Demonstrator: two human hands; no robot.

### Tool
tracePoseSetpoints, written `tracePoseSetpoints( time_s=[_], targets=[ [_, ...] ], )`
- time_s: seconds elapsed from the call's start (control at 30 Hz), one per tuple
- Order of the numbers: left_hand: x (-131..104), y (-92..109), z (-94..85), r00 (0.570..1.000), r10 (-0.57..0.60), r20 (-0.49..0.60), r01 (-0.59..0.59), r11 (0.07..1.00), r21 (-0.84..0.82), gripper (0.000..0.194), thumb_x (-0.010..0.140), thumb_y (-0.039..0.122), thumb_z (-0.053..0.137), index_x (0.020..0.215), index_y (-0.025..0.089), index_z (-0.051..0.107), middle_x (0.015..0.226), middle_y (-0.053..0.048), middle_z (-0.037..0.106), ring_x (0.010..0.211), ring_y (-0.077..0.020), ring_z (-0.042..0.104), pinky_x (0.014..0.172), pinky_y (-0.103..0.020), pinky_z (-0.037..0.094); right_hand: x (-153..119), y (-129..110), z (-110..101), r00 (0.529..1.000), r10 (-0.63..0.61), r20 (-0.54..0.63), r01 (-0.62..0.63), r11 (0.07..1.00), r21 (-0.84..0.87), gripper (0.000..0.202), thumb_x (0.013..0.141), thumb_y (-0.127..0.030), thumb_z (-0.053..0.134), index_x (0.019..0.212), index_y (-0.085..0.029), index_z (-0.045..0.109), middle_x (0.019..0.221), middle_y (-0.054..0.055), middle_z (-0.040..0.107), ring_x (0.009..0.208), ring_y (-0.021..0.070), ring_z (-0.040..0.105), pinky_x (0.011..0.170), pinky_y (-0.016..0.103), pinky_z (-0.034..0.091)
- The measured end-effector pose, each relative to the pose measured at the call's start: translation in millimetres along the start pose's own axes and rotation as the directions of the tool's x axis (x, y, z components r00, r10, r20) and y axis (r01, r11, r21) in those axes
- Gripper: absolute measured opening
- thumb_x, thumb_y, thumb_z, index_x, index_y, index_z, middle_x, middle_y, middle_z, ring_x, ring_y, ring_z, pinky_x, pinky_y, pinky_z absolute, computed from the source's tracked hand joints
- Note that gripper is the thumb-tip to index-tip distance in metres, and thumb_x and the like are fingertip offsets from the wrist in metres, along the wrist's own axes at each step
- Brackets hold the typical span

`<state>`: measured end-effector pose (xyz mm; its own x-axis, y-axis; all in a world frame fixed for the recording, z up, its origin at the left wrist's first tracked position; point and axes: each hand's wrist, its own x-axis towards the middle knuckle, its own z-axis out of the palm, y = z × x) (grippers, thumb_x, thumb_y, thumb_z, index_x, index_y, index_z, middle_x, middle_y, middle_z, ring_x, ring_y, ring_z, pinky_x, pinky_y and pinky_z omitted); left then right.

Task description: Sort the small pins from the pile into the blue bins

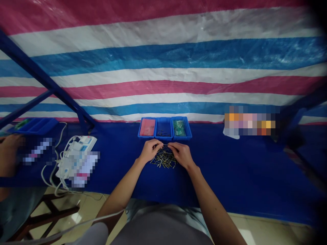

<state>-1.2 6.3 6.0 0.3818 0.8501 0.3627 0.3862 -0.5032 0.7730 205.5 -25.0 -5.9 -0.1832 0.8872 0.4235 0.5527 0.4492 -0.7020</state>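
Observation:
My left hand (150,150) and my right hand (182,155) face each other just above the table, both with fingers pinched. A thin, rod-like piece (165,145) spans the gap between their fingertips; its exact kind is too small to make out. Beneath them lies a loose pile of thin gold and dark rod-like pieces (165,159). Right behind my hands stand three joined blue bins (163,138). Pink flat pieces (147,127) fill the left bin, a few dark thin pieces (163,133) lie in the middle one, and green-and-clear items (179,128) are in the right one.
On the left of the blue table (230,170) are a white power strip (88,144) with tangled cables and a blurred-out item. Farther left, a co-worker's hand (10,151) is near a blue divided tray (41,126). A striped sheet (163,75) hangs behind; blue frame bars (46,76) slant at left.

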Motion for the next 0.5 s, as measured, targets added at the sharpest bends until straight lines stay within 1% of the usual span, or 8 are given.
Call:
tracePoseSetpoints(
  time_s=[0.1,0.3,0.5],
  targets=[
    [-0.2,-1.1,0.6,1.000,0.000,-0.001,0.000,1.000,0.007,0.031,0.097,0.036,0.055,0.079,0.015,0.070,0.073,-0.004,0.070,0.062,-0.0124,0.057,0.060,-0.024,0.042,0.4,-0.8,-0.4,1.000,0.002,-0.002,-0.002,1.000,0.002,0.027,0.100,-0.035,0.051,0.107,-0.024,0.075,0.096,0.005,0.075,0.083,0.0189,0.071,0.080,0.029,0.053],
    [0.3,-0.4,0.9,1.000,0.003,0.007,-0.003,1.000,0.005,0.035,0.097,0.040,0.054,0.079,0.015,0.070,0.072,-0.004,0.070,0.060,-0.0125,0.056,0.059,-0.024,0.041,0.8,-0.3,-0.2,1.000,0.000,-0.011,0.000,1.000,0.007,0.026,0.100,-0.035,0.052,0.106,-0.025,0.075,0.094,0.004,0.074,0.081,0.0185,0.070,0.079,0.029,0.052],
    [0.3,0.3,-0.6,0.999,0.003,0.036,-0.003,1.000,-0.005,0.031,0.097,0.037,0.056,0.081,0.015,0.071,0.074,-0.004,0.070,0.060,-0.0121,0.055,0.058,-0.024,0.040,-0.6,1.6,4.4,1.000,0.001,0.001,-0.001,1.000,0.000,0.024,0.099,-0.036,0.054,0.106,-0.026,0.075,0.093,0.004,0.074,0.080,0.0180,0.070,0.078,0.028,0.053]
  ],
)
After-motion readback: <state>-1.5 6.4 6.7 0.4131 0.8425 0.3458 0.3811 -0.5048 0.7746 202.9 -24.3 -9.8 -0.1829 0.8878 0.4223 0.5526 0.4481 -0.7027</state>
